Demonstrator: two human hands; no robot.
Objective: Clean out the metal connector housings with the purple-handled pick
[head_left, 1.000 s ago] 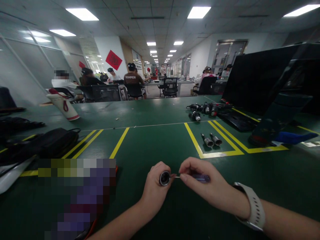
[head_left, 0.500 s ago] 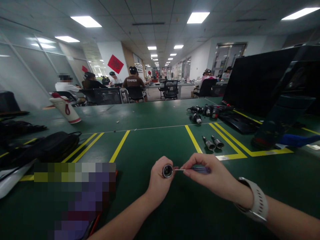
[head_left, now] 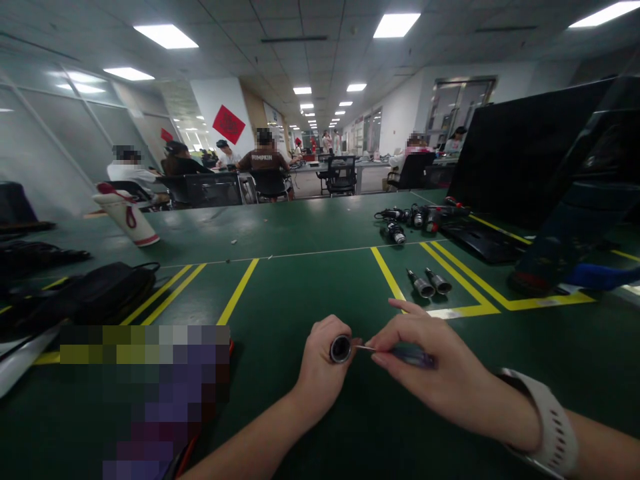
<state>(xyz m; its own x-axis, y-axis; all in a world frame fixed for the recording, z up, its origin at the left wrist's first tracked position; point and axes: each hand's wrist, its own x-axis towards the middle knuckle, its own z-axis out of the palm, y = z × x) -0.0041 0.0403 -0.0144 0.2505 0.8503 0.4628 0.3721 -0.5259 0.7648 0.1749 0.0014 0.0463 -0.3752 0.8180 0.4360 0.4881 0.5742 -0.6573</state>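
My left hand (head_left: 320, 373) is wrapped round a hollow metal cylinder (head_left: 341, 349), its dark open end facing me. Between the thumb and fingers of my right hand (head_left: 435, 347) is a small screwdriver (head_left: 413, 356) with a clear purplish handle. The thin shaft points left, toward the side of the cylinder. Its tip is close to my left fingertips, and I cannot tell whether it touches the cylinder. Beyond my right hand, two similar metal pieces, a left one (head_left: 423, 287) and a right one (head_left: 441, 284), lie on the green table (head_left: 300, 287), narrow stems pointing away.
Several metal-ended parts with black cables (head_left: 397, 233) lie farther back, near a black monitor (head_left: 530, 147). A dark bottle (head_left: 565, 233) stands on the right. At left are a white cup (head_left: 129, 217), a black pouch (head_left: 105, 293) and a blurred purple item (head_left: 170, 400). People sit beyond the table.
My right hand and the screwdriver have shifted slightly right and down, and the shaft now slants. One right finger has lifted. The cylinder has moved a little right in the view.
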